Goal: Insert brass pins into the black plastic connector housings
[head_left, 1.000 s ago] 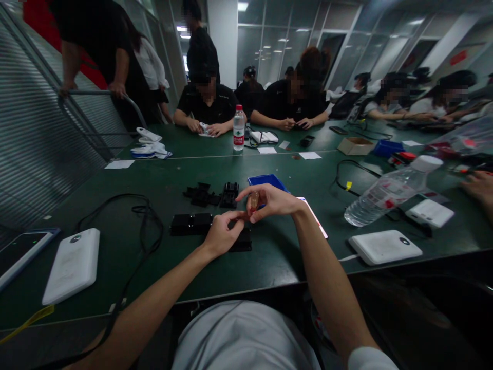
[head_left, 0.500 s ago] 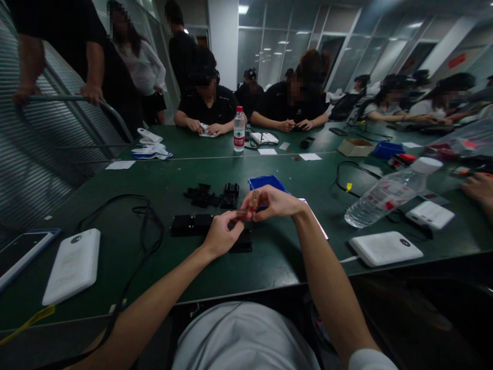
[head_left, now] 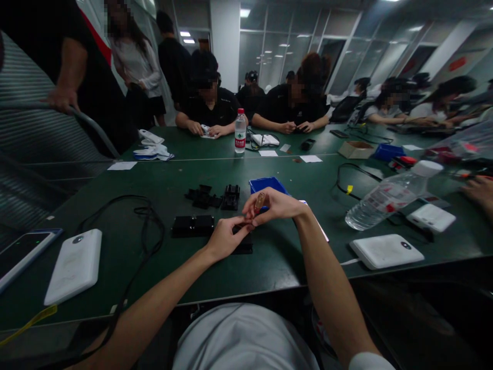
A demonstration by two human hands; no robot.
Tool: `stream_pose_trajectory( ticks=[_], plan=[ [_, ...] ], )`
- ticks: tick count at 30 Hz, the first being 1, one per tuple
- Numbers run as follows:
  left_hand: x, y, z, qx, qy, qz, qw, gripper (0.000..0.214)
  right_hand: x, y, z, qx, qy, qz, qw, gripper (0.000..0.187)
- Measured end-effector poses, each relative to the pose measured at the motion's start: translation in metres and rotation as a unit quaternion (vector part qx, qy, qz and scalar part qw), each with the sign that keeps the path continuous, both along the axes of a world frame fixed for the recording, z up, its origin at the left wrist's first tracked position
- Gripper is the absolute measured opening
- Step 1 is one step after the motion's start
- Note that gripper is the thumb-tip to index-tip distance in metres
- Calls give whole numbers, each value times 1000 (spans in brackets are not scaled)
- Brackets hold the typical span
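In my right hand is a small screwdriver with a clear amber handle, its handle tilted up between the fingers. My left hand is closed in a pinch, its fingertips meeting those of my right hand; what they pinch is too small to make out. Beneath both hands lies a black plastic part, mostly covered. Left of it sits a black two-section block. Behind are loose black plastic pieces and a black bracket-like part. A blue tray stands just behind my right hand.
White power banks lie at left and right, with a black cable looping on the left. A large water bottle leans at right. A smaller bottle stands upright farther back. Co-workers sit across the table.
The screwdriver handle has tipped to the right, and my fingertips have come together lower down. At the left, the standing person has shifted with the cart handle.
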State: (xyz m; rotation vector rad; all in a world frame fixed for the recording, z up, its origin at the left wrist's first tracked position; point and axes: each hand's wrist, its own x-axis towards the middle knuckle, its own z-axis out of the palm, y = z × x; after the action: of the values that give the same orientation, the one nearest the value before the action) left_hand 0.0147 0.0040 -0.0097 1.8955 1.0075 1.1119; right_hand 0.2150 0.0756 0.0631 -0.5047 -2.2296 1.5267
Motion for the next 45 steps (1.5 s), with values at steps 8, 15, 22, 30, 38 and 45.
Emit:
stream_pose_trajectory(
  ticks=[8, 15, 22, 30, 38, 45],
  plan=[
    [0, 1, 2, -6, 3, 2, 1000, 17, -3, -1, 3, 41, -38, -39, 998, 22],
    [-3, -1, 3, -23, 7, -23, 999, 27, 0, 0, -1, -25, -20, -31, 999, 46],
    [-10, -8, 6, 65, 132, -45, 988, 44, 4, 0, 0, -54, -6, -20, 998, 48],
    [-8, -10, 8, 65, 184, -56, 979, 43, 5, 1, -3, -62, 6, 12, 998, 41],
    [-8, -9, 8, 67, 222, -50, 971, 36, 1, 2, 0, -8, -14, -11, 1000, 20],
    [-9, -8, 8, 67, 214, -52, 973, 43, 3, 3, -4, -26, 12, -31, 999, 23]
  ],
)
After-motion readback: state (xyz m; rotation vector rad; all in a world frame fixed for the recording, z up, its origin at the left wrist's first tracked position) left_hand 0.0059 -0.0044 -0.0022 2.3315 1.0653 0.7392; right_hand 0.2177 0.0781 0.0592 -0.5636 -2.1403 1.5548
